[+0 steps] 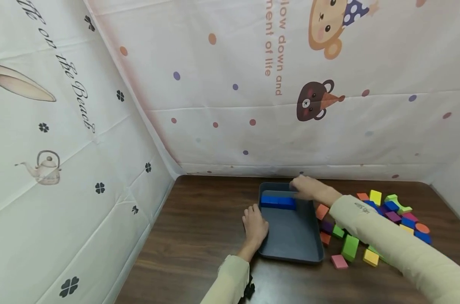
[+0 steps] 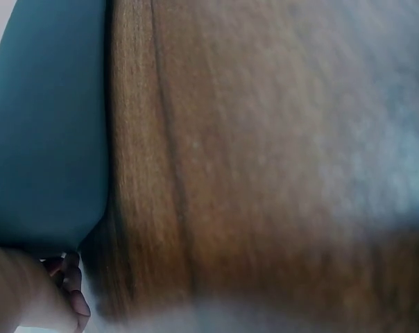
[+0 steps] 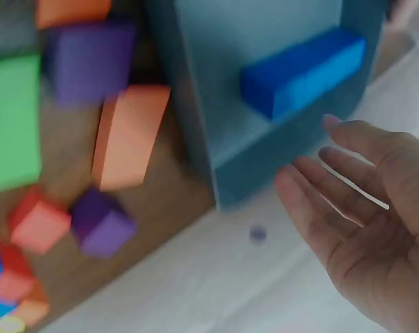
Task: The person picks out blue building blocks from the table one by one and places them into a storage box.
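Observation:
A dark grey tray (image 1: 290, 236) lies on the table, with blue blocks (image 1: 278, 202) set end to end in a row near its far wall. My left hand (image 1: 255, 226) grips the tray's left edge; in the left wrist view its curled fingers (image 2: 72, 281) sit at the tray's wall. Over the far right corner of the tray is my right hand (image 1: 307, 188), a little blurred in the head view. The right wrist view shows that hand (image 3: 376, 201) empty, its fingers loosely bent and apart, close by the tray's far wall and the blue row (image 3: 303, 73).
Many coloured blocks lie loose to the right of the tray, among them a green block (image 1: 350, 248), a pink block (image 1: 339, 261) and a yellow block (image 1: 371, 257). The right sleeve (image 1: 389, 236) covers part of them. Printed cloth (image 1: 214, 139) hangs behind and left of the wooden table (image 1: 199, 236).

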Demonstrator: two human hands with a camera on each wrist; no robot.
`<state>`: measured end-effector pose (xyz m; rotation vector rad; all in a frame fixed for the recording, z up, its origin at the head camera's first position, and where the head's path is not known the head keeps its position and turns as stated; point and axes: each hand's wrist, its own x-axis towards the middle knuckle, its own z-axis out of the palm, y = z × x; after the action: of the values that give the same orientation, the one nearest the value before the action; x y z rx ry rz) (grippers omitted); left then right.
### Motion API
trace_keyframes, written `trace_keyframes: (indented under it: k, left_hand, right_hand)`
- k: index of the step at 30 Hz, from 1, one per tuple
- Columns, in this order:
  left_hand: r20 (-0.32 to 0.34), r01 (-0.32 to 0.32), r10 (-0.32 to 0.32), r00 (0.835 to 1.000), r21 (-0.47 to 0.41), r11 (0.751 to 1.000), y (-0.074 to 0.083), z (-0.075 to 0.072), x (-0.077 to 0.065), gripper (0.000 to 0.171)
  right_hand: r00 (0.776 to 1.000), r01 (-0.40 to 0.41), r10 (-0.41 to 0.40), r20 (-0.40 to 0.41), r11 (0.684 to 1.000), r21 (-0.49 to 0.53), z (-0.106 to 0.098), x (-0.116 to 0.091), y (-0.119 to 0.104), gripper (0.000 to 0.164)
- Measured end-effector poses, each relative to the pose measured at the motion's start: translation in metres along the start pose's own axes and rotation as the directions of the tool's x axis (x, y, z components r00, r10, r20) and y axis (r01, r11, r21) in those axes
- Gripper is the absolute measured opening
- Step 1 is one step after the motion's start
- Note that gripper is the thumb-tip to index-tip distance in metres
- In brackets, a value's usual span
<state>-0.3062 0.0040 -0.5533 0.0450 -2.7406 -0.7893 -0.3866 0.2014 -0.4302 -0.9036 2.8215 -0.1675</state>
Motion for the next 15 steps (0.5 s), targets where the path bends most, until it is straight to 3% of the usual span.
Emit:
trace_keyframes:
  k: [8, 15]
  left_hand:
    - [-0.019, -0.006, 0.006, 1.000, 0.008, 1.000, -0.010, -0.008, 0.007, 0.035]
    - [-0.044, 0.003, -0.002, 0.999, 0.012, 1.000, -0.013, -0.010, 0.011, 0.036]
  right_hand:
    - [0.998, -0.067, 0.068, 0.006, 0.997, -0.039, -0.048, -0.027, 0.041, 0.023]
    - [0.995, -0.100, 0.100, -0.002, 0.993, -0.065, -0.049, -0.058, 0.078, 0.017]
